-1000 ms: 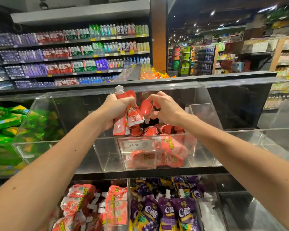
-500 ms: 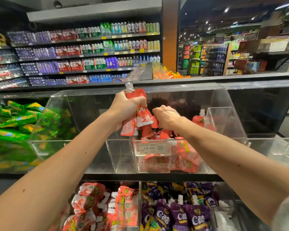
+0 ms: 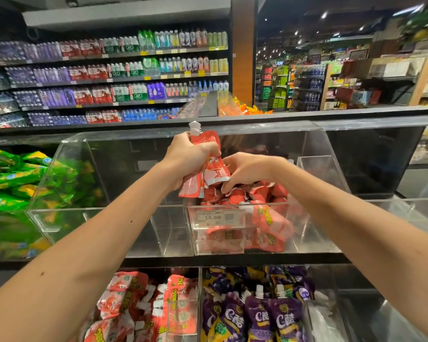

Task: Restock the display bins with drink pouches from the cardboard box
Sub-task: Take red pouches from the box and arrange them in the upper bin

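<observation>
Drink pouches (image 3: 209, 169) are squeezed in a bunch in our left hand (image 3: 187, 156), held up over the clear bin (image 3: 314, 146) on the upper shelf. They are red and pink, shiny and crinkled. The front one has a cartoon face, and a white cap (image 3: 195, 126) pokes out above our fist. Our left fingers are curled tight round them. Our right hand (image 3: 248, 170) is just beside, with its fingers bent down onto the pile of pouches (image 3: 267, 218) in the bin's right part. We cannot tell if it grips one. A price tag (image 3: 215, 217) saying 14.90 sits on the bin's front wall. Below are more red pouches (image 3: 131, 297) and purple pouches (image 3: 260, 317). Green packs (image 3: 13, 178) fill the bin at the left edge.
</observation>
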The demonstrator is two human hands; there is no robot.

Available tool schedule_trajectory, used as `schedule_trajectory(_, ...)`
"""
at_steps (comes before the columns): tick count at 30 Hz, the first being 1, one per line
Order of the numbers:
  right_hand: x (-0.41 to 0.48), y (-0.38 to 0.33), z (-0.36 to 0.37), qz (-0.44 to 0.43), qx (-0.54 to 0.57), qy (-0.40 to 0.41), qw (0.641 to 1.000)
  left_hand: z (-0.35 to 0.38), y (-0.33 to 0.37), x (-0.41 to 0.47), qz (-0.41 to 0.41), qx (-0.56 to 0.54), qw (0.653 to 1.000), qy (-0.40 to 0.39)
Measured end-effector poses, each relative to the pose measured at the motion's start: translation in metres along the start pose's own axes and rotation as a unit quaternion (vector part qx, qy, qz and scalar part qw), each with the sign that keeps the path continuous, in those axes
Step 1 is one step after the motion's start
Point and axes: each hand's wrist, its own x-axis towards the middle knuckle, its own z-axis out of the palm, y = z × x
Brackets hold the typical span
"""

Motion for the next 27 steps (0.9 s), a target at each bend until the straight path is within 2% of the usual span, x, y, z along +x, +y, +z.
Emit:
schedule_trajectory(2,-0.021,-0.001,-0.01,-0.021,0.147,-0.049,0.988,0.001,0.001,0.002,-0.006,-0.003,1.0,0.005)
schedule_trajectory(4,-0.036,0.002,-0.015,-0.048,0.329,-0.089,0.939,0.004,0.002,0.003,-0.011,-0.033,0.999,0.008)
schedule_trajectory(5,-0.039,0.002,-0.016,-0.058,0.375,-0.088,0.921,0.007,0.005,0.002,-0.02,-0.052,0.998,0.006)
schedule_trajectory(6,-0.041,0.001,-0.014,-0.063,0.391,-0.074,0.915,0.011,0.006,0.003,-0.026,-0.069,0.997,0.008)
schedule_trajectory(10,-0.045,-0.012,0.01,-0.044,0.33,0.033,0.942,0.035,0.019,-0.008,-0.051,-0.073,0.996,0.026)
schedule_trajectory(12,-0.047,-0.01,0.017,-0.023,0.311,0.068,0.948,0.041,0.019,-0.01,-0.081,-0.116,0.99,-0.017)
schedule_trajectory(14,-0.048,0.0,0.017,0.017,0.319,0.077,0.944,0.042,0.018,-0.012,-0.106,-0.27,0.953,-0.086)
schedule_trajectory(16,-0.049,0.007,0.014,0.067,0.363,0.07,0.927,0.04,0.013,-0.022,-0.125,-0.312,0.934,-0.125)
schedule_trajectory(18,-0.049,0.01,0.012,0.105,0.421,0.071,0.898,0.035,0.001,-0.025,-0.064,-0.166,0.977,-0.119)
schedule_trajectory(20,-0.049,0.012,0.01,0.117,0.473,0.066,0.871,0.027,-0.005,-0.025,0.044,-0.019,0.99,-0.134)
schedule_trajectory(23,-0.042,0.012,0.006,0.131,0.506,0.073,0.849,0.015,-0.013,-0.022,0.15,0.136,0.954,-0.222)
schedule_trajectory(25,-0.034,0.01,0.005,0.14,0.522,0.096,0.836,0.019,-0.016,-0.013,0.21,0.224,0.937,-0.169)
schedule_trajectory(27,-0.026,0.01,0.002,0.148,0.533,0.129,0.823,0.025,-0.015,-0.003,0.225,0.244,0.937,-0.108)
